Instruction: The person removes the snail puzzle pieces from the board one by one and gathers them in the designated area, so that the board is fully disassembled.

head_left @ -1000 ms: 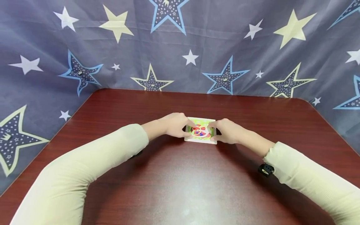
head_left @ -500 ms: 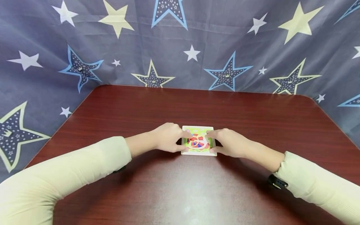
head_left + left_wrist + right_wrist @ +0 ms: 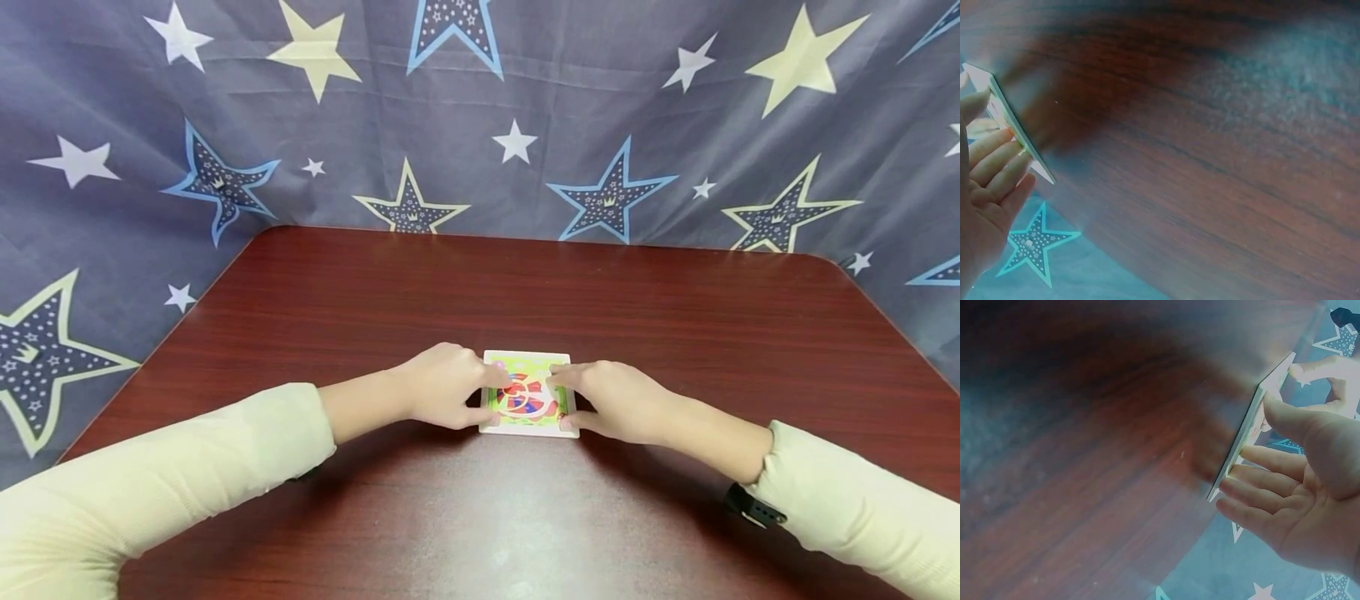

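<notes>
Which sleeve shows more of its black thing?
In the head view, the right sleeve: its black device shows plainly; the left sleeve shows barely any.

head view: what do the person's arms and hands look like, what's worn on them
Both arms wear long pale cream sleeves that end short of the wrists. The hands are bare, without gloves. A black device shows beneath the right cuff.

Curtained-off work area, wider room not showing, star-printed fabric (image 3: 450, 121) enclosing three sides, wood-grain counter (image 3: 420, 300) reflecting light.
</notes>
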The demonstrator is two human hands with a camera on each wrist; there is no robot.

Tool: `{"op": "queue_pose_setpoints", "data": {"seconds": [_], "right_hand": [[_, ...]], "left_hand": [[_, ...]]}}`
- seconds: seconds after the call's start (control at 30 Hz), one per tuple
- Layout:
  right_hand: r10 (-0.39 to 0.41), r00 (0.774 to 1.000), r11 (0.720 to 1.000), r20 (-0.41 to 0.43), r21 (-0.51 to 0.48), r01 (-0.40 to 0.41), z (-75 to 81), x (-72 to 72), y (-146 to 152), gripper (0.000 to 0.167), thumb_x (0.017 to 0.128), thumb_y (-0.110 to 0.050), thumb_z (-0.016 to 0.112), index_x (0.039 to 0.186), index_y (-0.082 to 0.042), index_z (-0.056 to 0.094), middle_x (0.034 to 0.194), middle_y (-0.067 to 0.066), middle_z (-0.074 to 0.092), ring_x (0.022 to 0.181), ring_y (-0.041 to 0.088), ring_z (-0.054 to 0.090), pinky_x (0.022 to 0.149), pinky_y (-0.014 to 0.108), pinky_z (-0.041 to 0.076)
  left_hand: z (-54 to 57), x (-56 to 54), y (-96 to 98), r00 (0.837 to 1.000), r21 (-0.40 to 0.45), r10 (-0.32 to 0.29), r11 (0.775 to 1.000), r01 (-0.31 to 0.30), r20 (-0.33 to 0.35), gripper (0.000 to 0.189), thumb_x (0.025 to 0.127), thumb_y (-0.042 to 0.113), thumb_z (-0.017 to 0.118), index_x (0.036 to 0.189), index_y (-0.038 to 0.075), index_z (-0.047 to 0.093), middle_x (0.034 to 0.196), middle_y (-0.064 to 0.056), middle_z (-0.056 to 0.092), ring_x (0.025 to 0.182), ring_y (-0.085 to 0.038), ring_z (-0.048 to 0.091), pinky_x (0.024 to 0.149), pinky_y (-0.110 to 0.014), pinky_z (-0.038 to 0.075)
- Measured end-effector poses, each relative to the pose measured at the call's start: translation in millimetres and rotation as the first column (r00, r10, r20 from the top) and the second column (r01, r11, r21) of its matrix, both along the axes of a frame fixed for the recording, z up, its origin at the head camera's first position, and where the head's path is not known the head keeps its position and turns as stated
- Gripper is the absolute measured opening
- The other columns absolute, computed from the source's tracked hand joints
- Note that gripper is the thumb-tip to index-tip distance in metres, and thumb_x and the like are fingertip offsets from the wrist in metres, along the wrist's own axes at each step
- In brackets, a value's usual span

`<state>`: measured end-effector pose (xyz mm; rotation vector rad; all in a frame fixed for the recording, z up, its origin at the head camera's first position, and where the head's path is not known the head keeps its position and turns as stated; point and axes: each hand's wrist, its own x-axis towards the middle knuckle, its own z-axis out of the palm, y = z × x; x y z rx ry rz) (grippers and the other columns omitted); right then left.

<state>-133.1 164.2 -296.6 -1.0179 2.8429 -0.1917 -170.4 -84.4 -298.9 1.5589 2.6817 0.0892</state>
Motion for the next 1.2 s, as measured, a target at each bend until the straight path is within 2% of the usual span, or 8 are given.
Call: {"op": "queue_pose_setpoints", "data": {"seconds": [0.17, 0.27, 0.5, 0.73, 1.03, 1.13, 1.2], "right_hand": [[0.012, 1.0, 1.0, -0.007, 0.001, -0.012, 1.3, 3.2, -1.6, 0.049, 0.081, -0.026, 0.077, 0.123, -0.006, 0.063, 0.131, 0.014, 0.062, 0.119, 0.028, 0.061, 0.096, 0.042, 0.051], [0.017, 1.0, 1.0, -0.006, 0.001, -0.017, 2.4, 4.4, -1.9, 0.048, 0.081, -0.025, 0.077, 0.123, -0.006, 0.063, 0.132, 0.014, 0.062, 0.12, 0.028, 0.061, 0.096, 0.042, 0.051], [0.019, 1.0, 1.0, 0.0, 0.003, -0.019, 4.1, 5.7, 0.9, 0.049, 0.081, -0.027, 0.076, 0.124, -0.008, 0.063, 0.131, 0.012, 0.063, 0.118, 0.028, 0.062, 0.094, 0.042, 0.052], [0.011, 1.0, 1.0, 0.001, 0.002, -0.011, 4.4, 6.3, 4.7, 0.05, 0.08, -0.028, 0.077, 0.124, -0.008, 0.064, 0.13, 0.012, 0.064, 0.117, 0.028, 0.062, 0.094, 0.042, 0.052], [0.009, 1.0, 1.0, -0.004, -0.009, -0.009, 3.6, 6.0, 6.6, 0.049, 0.08, -0.027, 0.078, 0.123, -0.008, 0.064, 0.129, 0.012, 0.064, 0.115, 0.027, 0.064, 0.092, 0.04, 0.054], [0.007, 1.0, 1.0, 0.005, -0.011, -0.007, 3.4, 7.0, 7.5, 0.05, 0.08, -0.027, 0.077, 0.124, -0.008, 0.063, 0.13, 0.012, 0.063, 0.117, 0.028, 0.063, 0.093, 0.041, 0.053], [0.002, 1.0, 1.0, 0.014, -0.013, -0.001, 3.1, 8.0, 8.4, 0.051, 0.08, -0.027, 0.077, 0.125, -0.008, 0.062, 0.132, 0.013, 0.062, 0.119, 0.028, 0.061, 0.094, 0.042, 0.053]], "left_hand": [[0.9, 3.9, -1.1, 1.0, 0.0, 0.0, 1.0, 0.0, 0.001, 0.042, 0.087, 0.041, 0.065, 0.12, 0.015, 0.068, 0.096, 0.0, 0.076, 0.061, -0.006, 0.059, 0.066, -0.029, 0.054], [1.3, 4.9, -0.2, 1.0, -0.007, -0.008, 1.0, 0.008, -0.023, 0.041, 0.086, 0.042, 0.066, 0.117, 0.015, 0.069, 0.094, 0.002, 0.076, 0.063, -0.007, 0.062, 0.067, -0.03, 0.055], [3.4, 5.4, 4.2, 0.998, -0.041, -0.029, 0.999, 0.027, -0.052, 0.039, 0.085, 0.044, 0.067, 0.112, 0.016, 0.07, 0.071, 0.006, 0.07, 0.052, -0.005, 0.046, 0.057, -0.027, 0.048], [2.8, 5.0, 8.1, 0.997, -0.037, -0.038, 0.999, 0.035, -0.061, 0.036, 0.085, 0.044, 0.068, 0.109, 0.017, 0.071, 0.075, 0.007, 0.071, 0.051, -0.004, 0.044, 0.056, -0.027, 0.048], [4.7, 7.5, 10.3, 1.0, -0.04, -0.002, 0.999, 0.001, -0.027, 0.038, 0.085, 0.043, 0.068, 0.113, 0.016, 0.069, 0.069, 0.006, 0.069, 0.05, -0.004, 0.041, 0.056, -0.026, 0.046], [5.2, 9.7, 10.0, 1.0, -0.037, 0.003, 0.999, -0.004, -0.018, 0.04, 0.086, 0.042, 0.067, 0.115, 0.015, 0.069, 0.078, 0.004, 0.073, 0.052, -0.005, 0.047, 0.058, -0.026, 0.048], [4.6, 11.2, 9.6, 1.0, -0.037, 0.004, 0.999, -0.004, -0.01, 0.04, 0.087, 0.041, 0.066, 0.117, 0.015, 0.068, 0.091, 0.003, 0.075, 0.06, -0.007, 0.057, 0.064, -0.028, 0.052]]}}
